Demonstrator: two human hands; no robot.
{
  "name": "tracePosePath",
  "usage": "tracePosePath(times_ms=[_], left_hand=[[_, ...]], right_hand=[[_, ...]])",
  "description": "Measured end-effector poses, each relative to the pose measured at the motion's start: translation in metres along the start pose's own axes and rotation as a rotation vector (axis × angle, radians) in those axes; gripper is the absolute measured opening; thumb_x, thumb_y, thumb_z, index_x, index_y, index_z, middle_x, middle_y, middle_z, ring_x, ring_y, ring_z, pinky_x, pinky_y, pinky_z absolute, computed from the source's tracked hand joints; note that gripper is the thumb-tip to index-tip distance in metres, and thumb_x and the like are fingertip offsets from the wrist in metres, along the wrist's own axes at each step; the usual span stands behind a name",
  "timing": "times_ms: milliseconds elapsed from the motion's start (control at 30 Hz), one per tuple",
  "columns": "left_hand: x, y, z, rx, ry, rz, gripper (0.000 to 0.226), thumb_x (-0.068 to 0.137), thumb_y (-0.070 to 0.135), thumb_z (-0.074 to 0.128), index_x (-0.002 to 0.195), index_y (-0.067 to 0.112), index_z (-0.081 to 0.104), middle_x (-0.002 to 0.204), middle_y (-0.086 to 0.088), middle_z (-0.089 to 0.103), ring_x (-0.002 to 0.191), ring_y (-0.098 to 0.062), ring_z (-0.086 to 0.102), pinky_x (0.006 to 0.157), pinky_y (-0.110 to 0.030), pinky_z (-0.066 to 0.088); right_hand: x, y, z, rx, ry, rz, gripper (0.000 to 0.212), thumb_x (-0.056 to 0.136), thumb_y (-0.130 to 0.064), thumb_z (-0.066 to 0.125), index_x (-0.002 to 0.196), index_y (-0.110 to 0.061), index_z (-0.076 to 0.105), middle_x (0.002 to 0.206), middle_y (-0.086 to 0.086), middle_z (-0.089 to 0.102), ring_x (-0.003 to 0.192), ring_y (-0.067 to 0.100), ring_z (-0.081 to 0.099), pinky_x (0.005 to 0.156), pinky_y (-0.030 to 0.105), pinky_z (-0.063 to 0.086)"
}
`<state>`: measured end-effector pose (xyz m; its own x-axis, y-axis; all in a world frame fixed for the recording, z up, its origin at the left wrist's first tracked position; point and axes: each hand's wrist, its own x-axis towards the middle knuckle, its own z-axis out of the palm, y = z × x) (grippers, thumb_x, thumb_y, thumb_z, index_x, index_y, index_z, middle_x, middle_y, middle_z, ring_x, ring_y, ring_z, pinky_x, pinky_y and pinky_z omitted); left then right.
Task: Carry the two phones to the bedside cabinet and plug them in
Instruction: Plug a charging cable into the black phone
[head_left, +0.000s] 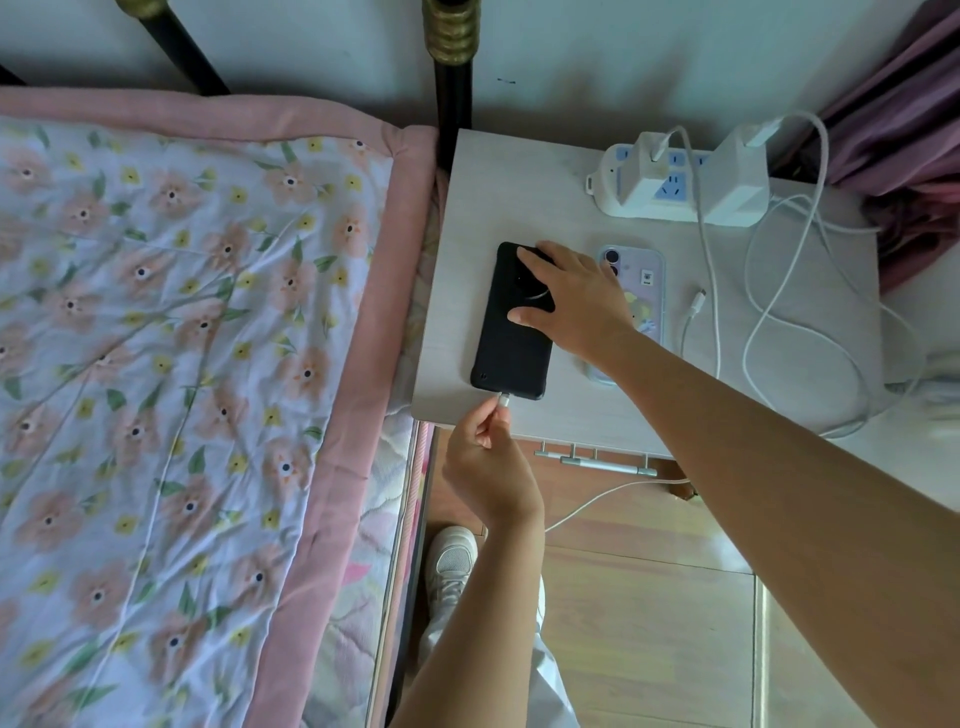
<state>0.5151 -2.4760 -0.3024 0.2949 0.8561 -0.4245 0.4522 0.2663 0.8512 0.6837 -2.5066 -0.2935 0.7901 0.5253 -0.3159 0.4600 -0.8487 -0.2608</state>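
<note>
On the cabinet (571, 415) the black phone (511, 332) is pinned flat by spread right-hand fingers (532, 260); the plug (503, 400), pinched in the left hand (488, 467), should be pushed straight in.

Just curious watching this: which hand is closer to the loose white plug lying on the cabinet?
The right hand. It presses on the black phone, left of that loose plug. The left hand is at the cabinet's front edge, farther away.

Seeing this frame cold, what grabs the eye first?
Two hands at the black phone on the bedside cabinet: the right hand presses it flat, the left hand brings a cable plug to its bottom edge. A pastel-cased phone lies beside it, not plugged in.
</note>
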Motion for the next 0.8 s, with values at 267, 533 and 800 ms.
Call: tracePosePath(times_ms=[267, 533, 800], left_hand=[[0.0045, 0.0055, -0.0028, -0.018, -0.026, -0.104, 0.014, 0.08, 0.006, 0.068, 0.088, 0.015, 0.076, 0.067, 0.009, 0.069, 0.072, -0.019, 0.07, 0.073, -0.036, 0.058], [0.0078, 0.0072, 0.0007, 0.038, -0.048, -0.159, 0.017, 0.086, 0.009, 0.062, 0.099, 0.008, 0.073, 0.088, -0.009, 0.074, 0.081, -0.02, 0.069, 0.077, -0.03, 0.054], [0.0066, 0.0103, -0.0036, 0.005, -0.063, -0.164, 0.015, 0.085, 0.011, 0.064, 0.097, 0.011, 0.073, 0.084, -0.005, 0.074, 0.077, -0.016, 0.069, 0.073, -0.025, 0.054]], right_hand=[[-0.0002, -0.0029, 0.0013, 0.048, 0.021, 0.039, 0.072, 0.086, -0.05, 0.057, 0.147, -0.031, 0.024, 0.155, -0.003, 0.025, 0.141, 0.024, 0.024, 0.117, 0.05, 0.017], [0.0014, -0.0071, -0.0057, 0.243, 0.033, 0.103, 0.071, 0.08, -0.05, 0.064, 0.142, -0.029, 0.037, 0.15, -0.007, 0.034, 0.135, 0.021, 0.033, 0.11, 0.042, 0.028], [-0.0011, -0.0056, -0.0056, 0.275, 0.042, 0.088, 0.069, 0.079, -0.044, 0.068, 0.14, -0.028, 0.04, 0.146, -0.008, 0.04, 0.131, 0.021, 0.038, 0.109, 0.043, 0.031]])
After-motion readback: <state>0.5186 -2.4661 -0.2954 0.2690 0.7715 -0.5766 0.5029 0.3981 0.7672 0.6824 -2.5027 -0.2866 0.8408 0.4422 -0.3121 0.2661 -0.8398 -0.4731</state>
